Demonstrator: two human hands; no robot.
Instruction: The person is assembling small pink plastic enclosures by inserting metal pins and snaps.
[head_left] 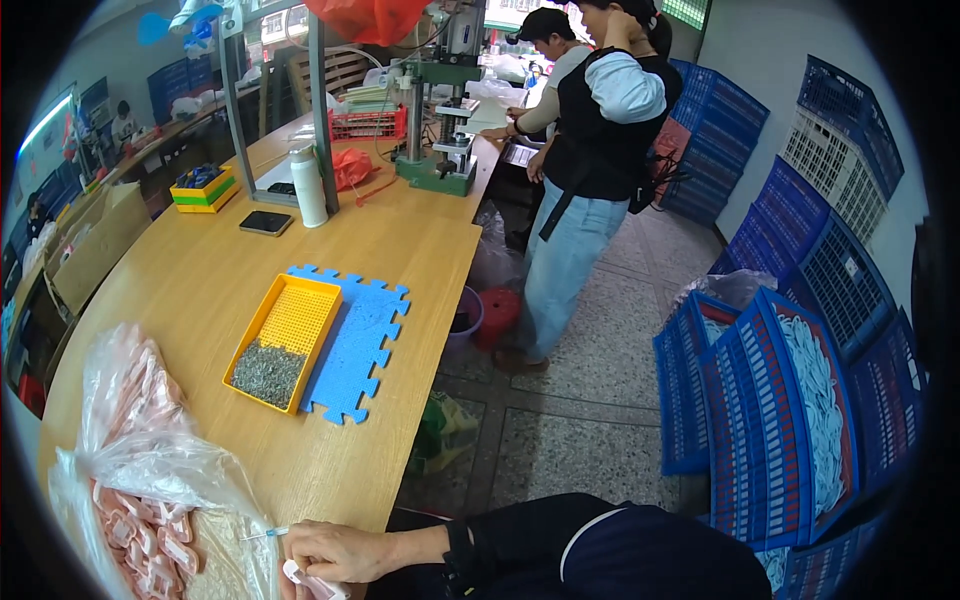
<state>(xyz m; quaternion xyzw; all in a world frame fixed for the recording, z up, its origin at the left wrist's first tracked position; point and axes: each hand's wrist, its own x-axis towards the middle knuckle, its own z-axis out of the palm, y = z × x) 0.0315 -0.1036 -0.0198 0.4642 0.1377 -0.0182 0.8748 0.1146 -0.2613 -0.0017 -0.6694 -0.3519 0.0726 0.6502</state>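
My right hand (335, 552) is at the bottom edge of the picture, its fingers closed. A thin, rod-like tool (265, 534) with a bluish part sticks out past its knuckles to the left; its exact kind is too small to make out. Against the underside of the fingers is a pale pink plastic part (312, 582), cut off by the picture's edge. Just left of the hand lies a clear plastic bag (190, 460), open, with several pink plastic parts (150, 545) spilling at its mouth. My left hand does not show.
On the wooden table (420, 300), a yellow tray (318, 345) of small metal pieces partly covers a blue foam mat (355, 345). Farther off are a phone (266, 223), a white bottle (308, 188) and a green press (437, 175). Two people stand beyond; blue crates (770, 420) line the right.
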